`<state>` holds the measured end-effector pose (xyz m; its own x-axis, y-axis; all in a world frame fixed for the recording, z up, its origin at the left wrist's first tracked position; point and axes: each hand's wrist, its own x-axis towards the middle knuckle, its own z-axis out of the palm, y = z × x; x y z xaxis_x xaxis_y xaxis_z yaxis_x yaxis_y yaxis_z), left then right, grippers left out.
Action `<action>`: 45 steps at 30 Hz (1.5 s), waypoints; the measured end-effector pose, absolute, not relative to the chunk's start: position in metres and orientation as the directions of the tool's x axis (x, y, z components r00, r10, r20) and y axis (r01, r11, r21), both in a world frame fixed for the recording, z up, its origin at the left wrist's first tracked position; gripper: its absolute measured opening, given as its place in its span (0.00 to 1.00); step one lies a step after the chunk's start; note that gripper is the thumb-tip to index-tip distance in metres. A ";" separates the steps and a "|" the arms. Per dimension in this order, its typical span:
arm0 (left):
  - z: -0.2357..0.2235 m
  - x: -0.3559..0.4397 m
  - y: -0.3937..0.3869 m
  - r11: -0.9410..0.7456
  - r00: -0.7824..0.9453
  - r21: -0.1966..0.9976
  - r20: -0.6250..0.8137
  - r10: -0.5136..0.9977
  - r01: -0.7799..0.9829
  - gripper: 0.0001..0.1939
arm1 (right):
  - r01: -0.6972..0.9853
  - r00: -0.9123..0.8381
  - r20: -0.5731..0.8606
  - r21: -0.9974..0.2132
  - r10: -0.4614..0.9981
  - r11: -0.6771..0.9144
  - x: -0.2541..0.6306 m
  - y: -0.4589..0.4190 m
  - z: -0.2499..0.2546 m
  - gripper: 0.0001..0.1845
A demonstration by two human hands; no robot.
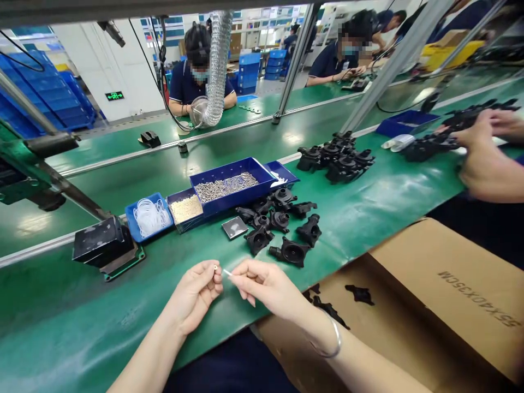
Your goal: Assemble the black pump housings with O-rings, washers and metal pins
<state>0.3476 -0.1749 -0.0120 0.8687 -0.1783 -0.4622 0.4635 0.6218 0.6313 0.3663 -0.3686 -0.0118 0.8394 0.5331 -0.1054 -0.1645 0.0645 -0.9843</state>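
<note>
My left hand (195, 295) pinches a small cream-coloured bushing (215, 267) with a hole in its end, between thumb and forefinger. Just to its right, my right hand (262, 284) grips a thin silvery pin (227, 272) whose tip points toward the bushing; a small gap seems to part them. Both hands are above the green bench mat. Beyond them stand a blue bin of metal pins (227, 185), a smaller bin of cream-coloured bits (186, 209) and a blue tray of white rings (150, 216). Several black plastic housings (291, 251) lie just past my right hand.
A square metal plate (234, 227) lies by the housings, and a black block (102, 243) stands at left. More housings (338, 155) are piled farther right. An open cardboard box (450, 284) sits below the bench edge. At right, a co-worker's hands (483, 131) handle black parts.
</note>
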 end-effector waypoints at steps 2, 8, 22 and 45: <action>-0.013 0.346 -0.175 0.613 0.871 0.639 -0.455 -0.185 0.465 0.12 | -0.141 0.845 -0.099 -0.989 0.526 0.039 0.364 -0.364 -0.011 0.18; -0.010 0.347 -0.175 0.598 0.887 0.672 -0.434 -0.159 0.436 0.09 | -0.171 0.854 -0.101 -0.981 0.511 0.090 0.364 -0.358 -0.009 0.18; -0.016 0.353 -0.176 0.562 0.908 0.720 -0.388 -0.159 0.407 0.16 | -0.292 0.839 -0.153 -0.937 0.522 0.194 0.362 -0.352 -0.012 0.18; -0.046 0.438 -0.262 -0.306 0.974 0.946 0.035 -0.223 -0.104 0.29 | 0.066 0.996 0.044 -0.942 -0.073 0.329 0.380 -0.412 -0.047 0.12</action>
<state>0.4385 -0.2623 -0.0457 0.9741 -0.2233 0.0353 -0.1044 -0.3062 0.9462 0.3804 -0.4124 -0.0467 0.9964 -0.0728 0.0444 0.0660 0.3286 -0.9422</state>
